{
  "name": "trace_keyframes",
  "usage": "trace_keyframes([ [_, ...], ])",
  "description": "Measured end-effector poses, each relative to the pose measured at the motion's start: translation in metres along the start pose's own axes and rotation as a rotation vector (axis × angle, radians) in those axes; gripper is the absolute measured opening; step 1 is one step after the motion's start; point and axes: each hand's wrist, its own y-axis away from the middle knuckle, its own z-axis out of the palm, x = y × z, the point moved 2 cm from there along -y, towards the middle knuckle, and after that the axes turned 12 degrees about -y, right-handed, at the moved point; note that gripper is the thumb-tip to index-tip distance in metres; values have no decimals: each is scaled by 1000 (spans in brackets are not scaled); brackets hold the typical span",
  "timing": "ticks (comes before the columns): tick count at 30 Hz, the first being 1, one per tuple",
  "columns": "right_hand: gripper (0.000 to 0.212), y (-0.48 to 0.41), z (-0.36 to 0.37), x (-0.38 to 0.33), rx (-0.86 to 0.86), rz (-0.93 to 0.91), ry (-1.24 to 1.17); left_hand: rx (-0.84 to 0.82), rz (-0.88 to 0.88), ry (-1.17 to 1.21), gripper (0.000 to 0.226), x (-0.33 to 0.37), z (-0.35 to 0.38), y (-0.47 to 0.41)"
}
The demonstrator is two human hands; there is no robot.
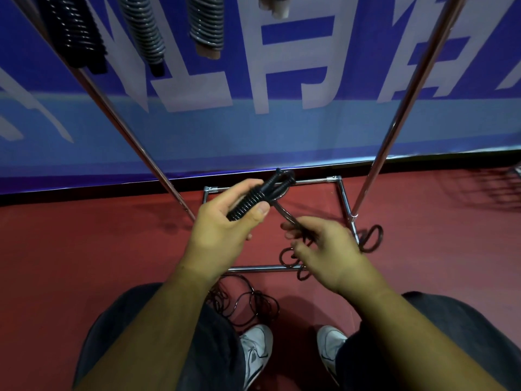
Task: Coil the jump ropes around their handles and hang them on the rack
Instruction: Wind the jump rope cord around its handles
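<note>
The black handles (253, 197), partly wound with coils, are gripped in the left hand (222, 232) above the rack's base. The right hand (329, 249) pinches the rope (284, 215) leading off them. Its slack lies looped on the red floor (84, 249). Other coiled ropes (146, 32) hang from the chrome rack (406, 103). The blue banner (282, 131) bears large white characters, cropped and unreadable.

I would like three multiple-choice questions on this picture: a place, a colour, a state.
1. Where does the loose rope lie? A on the red floor B on a table C over a chair
2. What colour are the handles in the left hand? A black B yellow C white
3. What does the right hand do? A rests flat B pinches a rope strand C holds a cup
Answers: A, it curls beside the shoes; A, they are dark throughout; B, the strand runs through its grip.
</note>
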Motion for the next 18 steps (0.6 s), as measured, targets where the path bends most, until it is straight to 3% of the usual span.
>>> trace_keyframes([
  [2, 30, 1, 1, -8, 3, -53, -114, -43, 2, -7, 35, 1, 1, 1],
  [5, 11, 4, 2, -23, -21, -44, -373, -71, 10, -3, 36, 2, 1, 2],
  [12, 36, 4, 5, -18, -94, 125, -263, -82, 63, -214, 38, 6, 7, 7],
  [18, 58, 5, 5, -20, -38, 197, -475, 20, 242, -491, 42, 3, 14, 10],
])
